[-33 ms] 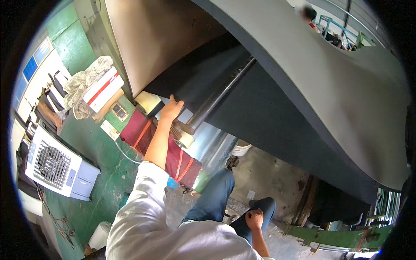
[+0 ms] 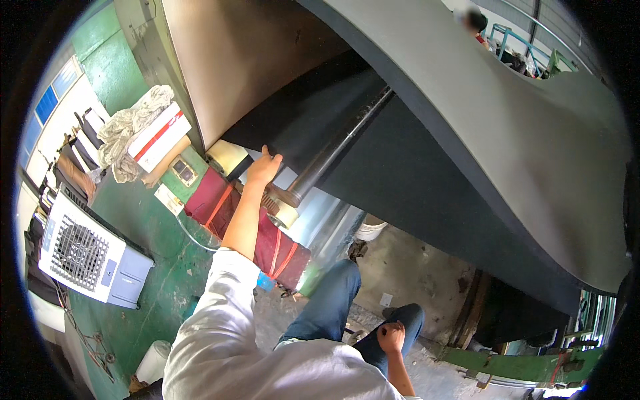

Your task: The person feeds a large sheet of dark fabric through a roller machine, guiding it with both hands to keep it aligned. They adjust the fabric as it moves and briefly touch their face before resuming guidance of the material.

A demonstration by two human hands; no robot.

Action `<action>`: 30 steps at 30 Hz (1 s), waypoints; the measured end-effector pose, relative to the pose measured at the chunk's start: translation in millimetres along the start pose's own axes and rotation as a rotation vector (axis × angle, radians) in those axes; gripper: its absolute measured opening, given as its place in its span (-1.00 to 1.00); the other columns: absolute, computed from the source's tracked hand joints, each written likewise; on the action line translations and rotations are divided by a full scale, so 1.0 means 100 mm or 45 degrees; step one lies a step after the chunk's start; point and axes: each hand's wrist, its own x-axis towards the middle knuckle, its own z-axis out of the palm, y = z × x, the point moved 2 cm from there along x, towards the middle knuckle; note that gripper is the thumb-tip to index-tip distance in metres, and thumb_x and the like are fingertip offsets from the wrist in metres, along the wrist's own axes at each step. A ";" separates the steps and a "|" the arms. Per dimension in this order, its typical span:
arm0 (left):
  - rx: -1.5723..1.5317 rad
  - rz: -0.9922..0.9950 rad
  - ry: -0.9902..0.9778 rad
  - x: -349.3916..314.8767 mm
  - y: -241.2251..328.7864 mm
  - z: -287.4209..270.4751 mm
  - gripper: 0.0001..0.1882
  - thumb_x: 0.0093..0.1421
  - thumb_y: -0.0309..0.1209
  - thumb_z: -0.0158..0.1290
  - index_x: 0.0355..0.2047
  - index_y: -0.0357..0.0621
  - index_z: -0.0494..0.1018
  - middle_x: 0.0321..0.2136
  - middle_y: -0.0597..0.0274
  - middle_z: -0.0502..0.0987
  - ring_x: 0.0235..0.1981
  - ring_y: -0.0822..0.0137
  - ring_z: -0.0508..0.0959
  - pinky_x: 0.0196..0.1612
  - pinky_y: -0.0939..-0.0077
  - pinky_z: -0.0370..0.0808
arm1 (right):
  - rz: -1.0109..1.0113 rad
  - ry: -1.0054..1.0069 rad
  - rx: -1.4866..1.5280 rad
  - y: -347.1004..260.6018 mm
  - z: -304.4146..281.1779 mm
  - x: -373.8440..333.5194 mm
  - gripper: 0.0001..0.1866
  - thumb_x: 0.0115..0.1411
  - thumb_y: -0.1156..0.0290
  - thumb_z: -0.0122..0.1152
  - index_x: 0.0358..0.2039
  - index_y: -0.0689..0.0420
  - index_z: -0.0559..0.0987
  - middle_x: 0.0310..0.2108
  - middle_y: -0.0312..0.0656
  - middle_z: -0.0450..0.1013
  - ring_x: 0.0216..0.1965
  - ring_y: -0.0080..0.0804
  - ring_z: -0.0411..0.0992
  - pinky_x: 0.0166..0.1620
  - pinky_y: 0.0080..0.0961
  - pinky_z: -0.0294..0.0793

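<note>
My left arm in a white sleeve reaches forward, and my left hand (image 2: 265, 168) is at the lower left edge of a wide black sheet (image 2: 400, 157). Its thumb and one finger stretch apart against the sheet; the other fingers are partly hidden. Just right of this hand a dark metal bar (image 2: 340, 147) runs diagonally up along the sheet. A pale yellow roller end (image 2: 228, 159) lies to its left. My right hand (image 2: 392, 337) rests on my right thigh with curled fingers; a small dark spot shows in the curl, and I cannot tell whether it is an object.
A large grey sheet (image 2: 520, 127) hangs overhead at the right. Maroon cloth tied with orange cord covers a machine part (image 2: 267, 243). An air cooler (image 2: 93, 250) stands at the left. A white bucket (image 2: 371, 229) sits below the black sheet. Another person (image 2: 475, 23) is far right.
</note>
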 end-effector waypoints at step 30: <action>0.059 0.203 0.044 0.09 0.03 0.13 -0.01 0.07 0.19 -0.14 0.23 -0.44 -0.08 -0.04 -0.45 0.34 0.06 -0.17 0.35 0.09 0.24 0.27 | 0.106 0.011 -0.037 0.09 0.02 0.01 -0.83 -0.13 0.32 0.16 -0.73 0.11 0.51 -0.59 -0.10 0.48 -0.40 -0.17 0.44 -0.01 -0.27 0.32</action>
